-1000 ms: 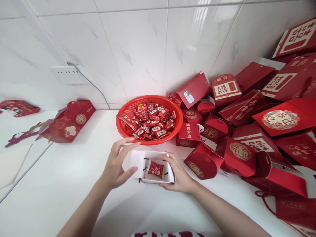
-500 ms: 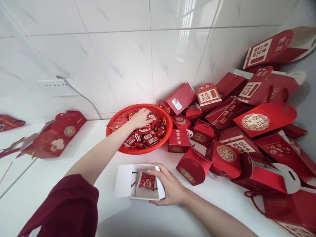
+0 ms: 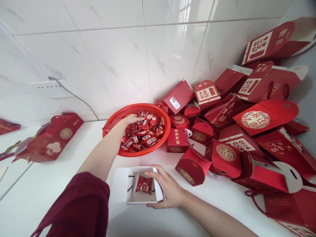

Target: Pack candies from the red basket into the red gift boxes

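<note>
My left hand (image 3: 132, 119) reaches into a red plastic basket (image 3: 114, 148) at its back left, over a heap of red-wrapped candies (image 3: 148, 140). Its fingers stretch out across the wrappers, with nothing seen held in them. Nearer to me, my right hand (image 3: 169, 191) grips the right side of a small open paper box (image 3: 120, 185), white inside, thumb over the rim. The box's flap is folded out to the left. On its bottom lies one red-wrapped candy (image 3: 144, 185). Dark cord ends show on the inner walls of the box.
Many red gift boxes (image 3: 226, 154) are piled along the right side, up to the tiled wall (image 3: 118, 65). A red gift bag (image 3: 53, 138) with ribbon stands at the left. A grey cable (image 3: 79, 98) runs down from a wall socket (image 3: 53, 88). All rests on a white table (image 3: 85, 144).
My left hand has moved left and slightly nearer within the basket. My right hand keeps its hold on the box. The whole view has shifted slightly.
</note>
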The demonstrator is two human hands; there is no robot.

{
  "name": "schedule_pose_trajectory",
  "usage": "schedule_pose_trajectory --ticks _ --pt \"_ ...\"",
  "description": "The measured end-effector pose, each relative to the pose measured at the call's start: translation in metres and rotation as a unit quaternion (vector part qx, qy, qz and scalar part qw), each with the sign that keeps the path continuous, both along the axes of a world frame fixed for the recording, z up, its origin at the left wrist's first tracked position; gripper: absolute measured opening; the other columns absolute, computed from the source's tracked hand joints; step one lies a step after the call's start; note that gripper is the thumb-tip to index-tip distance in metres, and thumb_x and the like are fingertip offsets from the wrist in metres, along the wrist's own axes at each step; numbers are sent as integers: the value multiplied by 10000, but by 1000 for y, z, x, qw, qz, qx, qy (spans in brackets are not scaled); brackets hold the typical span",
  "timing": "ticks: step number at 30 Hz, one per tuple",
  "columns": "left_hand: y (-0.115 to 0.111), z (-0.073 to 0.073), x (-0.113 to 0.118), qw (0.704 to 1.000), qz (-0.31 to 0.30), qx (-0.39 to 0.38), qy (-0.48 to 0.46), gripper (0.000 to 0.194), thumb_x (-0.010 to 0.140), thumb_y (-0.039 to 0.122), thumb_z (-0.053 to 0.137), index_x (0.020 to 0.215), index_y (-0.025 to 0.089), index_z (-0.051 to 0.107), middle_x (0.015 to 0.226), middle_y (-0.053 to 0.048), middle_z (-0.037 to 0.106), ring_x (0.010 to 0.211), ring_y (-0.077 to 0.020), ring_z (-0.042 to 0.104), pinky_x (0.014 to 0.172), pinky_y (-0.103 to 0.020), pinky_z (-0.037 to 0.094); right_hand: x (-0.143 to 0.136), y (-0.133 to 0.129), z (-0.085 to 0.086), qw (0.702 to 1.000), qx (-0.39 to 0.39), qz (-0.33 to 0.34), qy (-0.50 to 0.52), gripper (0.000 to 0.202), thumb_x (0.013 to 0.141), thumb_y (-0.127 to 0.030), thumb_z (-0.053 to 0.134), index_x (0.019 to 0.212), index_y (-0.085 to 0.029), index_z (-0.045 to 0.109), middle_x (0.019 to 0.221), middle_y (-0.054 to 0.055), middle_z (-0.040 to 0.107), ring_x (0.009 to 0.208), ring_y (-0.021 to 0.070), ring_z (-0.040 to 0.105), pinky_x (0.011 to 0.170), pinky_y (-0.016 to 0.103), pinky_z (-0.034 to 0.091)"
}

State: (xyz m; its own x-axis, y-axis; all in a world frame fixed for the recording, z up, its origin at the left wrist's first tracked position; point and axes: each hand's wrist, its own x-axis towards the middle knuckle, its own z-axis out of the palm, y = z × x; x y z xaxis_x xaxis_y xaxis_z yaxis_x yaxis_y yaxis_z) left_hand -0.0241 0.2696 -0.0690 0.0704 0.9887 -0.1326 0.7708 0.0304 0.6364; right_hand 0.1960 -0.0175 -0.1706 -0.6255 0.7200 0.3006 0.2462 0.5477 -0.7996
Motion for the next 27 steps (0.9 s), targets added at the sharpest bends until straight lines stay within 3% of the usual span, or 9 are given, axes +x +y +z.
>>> schedule_pose_trajectory --ticks 2,9,17,23,27 --pt "-1 2 -6 999 -26 -10 -45 480 564 512 859 849 137 766 883 -90 765 834 -255 679 788 -319 485 1 -1 1 1000 4 1 2 1013 587 -430 864 1446 -251 357 1452 153 335 1374 319 391 1093 409 403" --pt "-11 13 -18 987 -63 -11 -144 431 546 484 866 741 124 732 710 -49 719 665 -184 613 698 -304 473 3 -1 1 1000 18 4 12 988 615 -424 862 1447 -252 358 1448 150 337 1379 304 382 1092 398 406" --pt "-19 31 -6 952 -121 -28 -279 421 636 390 804 914 97 687 798 -80 722 703 -161 638 737 -310 514 4 0 0 1000 15 3 -1 989 616 -451 862 1447 -246 366 1452 159 336 1375 316 395 1093 423 409" --pt "-35 50 -5 950 -158 -61 -262 362 620 304 831 894 107 700 727 -67 715 623 -153 641 641 -285 501 4 1 -2 1000 19 6 3 1002 621 -458 861 1456 -258 344 1457 159 326 1379 322 395 1092 420 405" --pt "-65 54 -2 961 -170 -65 -207 327 655 316 826 898 115 740 684 -66 723 623 -186 664 611 -290 497 5 0 0 1000 23 7 3 985 636 -447 856 1454 -261 340 1448 153 336 1378 312 391 1092 411 404"
